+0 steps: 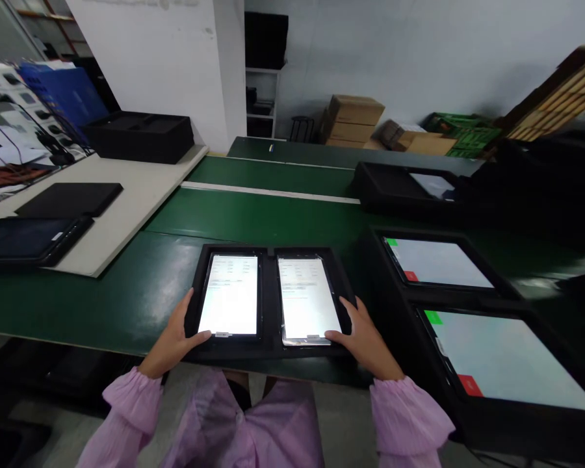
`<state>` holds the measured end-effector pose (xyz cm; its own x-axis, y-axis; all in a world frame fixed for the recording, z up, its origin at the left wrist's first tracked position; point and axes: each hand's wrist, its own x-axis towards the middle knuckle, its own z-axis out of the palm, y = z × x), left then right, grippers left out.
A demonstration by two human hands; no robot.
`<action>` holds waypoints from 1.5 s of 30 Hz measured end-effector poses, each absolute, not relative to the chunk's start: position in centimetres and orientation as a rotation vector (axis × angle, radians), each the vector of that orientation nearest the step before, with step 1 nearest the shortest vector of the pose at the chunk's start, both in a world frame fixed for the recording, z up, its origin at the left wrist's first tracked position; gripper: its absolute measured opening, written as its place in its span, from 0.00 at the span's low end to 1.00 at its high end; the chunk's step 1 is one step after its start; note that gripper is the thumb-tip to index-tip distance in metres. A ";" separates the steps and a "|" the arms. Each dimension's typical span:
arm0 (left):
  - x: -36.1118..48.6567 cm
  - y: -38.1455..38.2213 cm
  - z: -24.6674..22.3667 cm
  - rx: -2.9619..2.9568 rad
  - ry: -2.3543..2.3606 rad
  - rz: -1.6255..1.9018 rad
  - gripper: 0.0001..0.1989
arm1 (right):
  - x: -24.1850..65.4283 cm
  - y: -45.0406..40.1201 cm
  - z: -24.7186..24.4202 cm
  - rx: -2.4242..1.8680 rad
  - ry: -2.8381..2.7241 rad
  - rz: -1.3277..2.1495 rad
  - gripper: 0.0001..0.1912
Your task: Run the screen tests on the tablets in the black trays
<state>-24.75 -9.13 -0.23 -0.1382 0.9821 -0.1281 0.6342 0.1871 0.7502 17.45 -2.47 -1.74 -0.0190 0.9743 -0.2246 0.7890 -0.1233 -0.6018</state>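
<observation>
A black foam tray [269, 292] lies at the front edge of the green table, with two tablets set side by side in its recesses. Both the left tablet [230, 296] and the right tablet [308, 299] have bright white screens with small text, too small to read. My left hand [178, 335] grips the tray's left side, its thumb reaching over the left tablet's lower corner. On the opposite side my right hand [363, 335] clasps the tray, thumb over the right tablet's lower corner. The fingers of both hands are partly hidden behind the tray's sides.
To the right, another black tray [394, 312] holds two lit tablets with green and red corners. A further tray [380, 185] with a tablet stands behind it. On the left, a pale board [141, 188] carries black foam trays [141, 140] and a dark tablet [24, 237].
</observation>
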 end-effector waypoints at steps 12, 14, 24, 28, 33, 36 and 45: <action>-23.7 -10.0 -0.9 1.460 1.880 0.886 0.47 | 17.6 -2.9 -3.5 -2.045 -1.862 0.725 0.46; -23.7 -10.1 -0.9 1.448 1.876 0.886 0.47 | 17.6 -3.0 -3.4 -2.053 -1.853 0.734 0.47; -23.3 -9.1 -1.6 1.577 2.046 0.886 0.43 | 16.2 -3.2 -2.0 -2.098 -1.770 0.716 0.46; -23.4 -8.9 -2.5 1.592 2.048 0.933 0.42 | 15.1 -3.5 -1.5 -2.187 -1.780 0.634 0.45; -23.4 -9.2 -2.6 1.563 2.059 1.033 0.38 | 14.4 -3.9 -1.6 -2.218 -1.741 0.522 0.43; -22.7 -10.0 -1.3 1.689 2.130 1.032 0.33 | 14.2 -4.0 -1.5 -2.217 -1.730 0.513 0.43; -15.5 -11.9 0.1 2.140 2.079 0.540 0.31 | 14.5 -3.9 -1.9 -2.232 -1.729 0.503 0.42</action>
<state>-15.54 -11.95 0.07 -0.0006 0.9845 0.1755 0.9456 -0.0566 0.3205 14.54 -3.91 -1.94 0.2262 0.9684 -0.1050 0.8736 -0.2494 -0.4178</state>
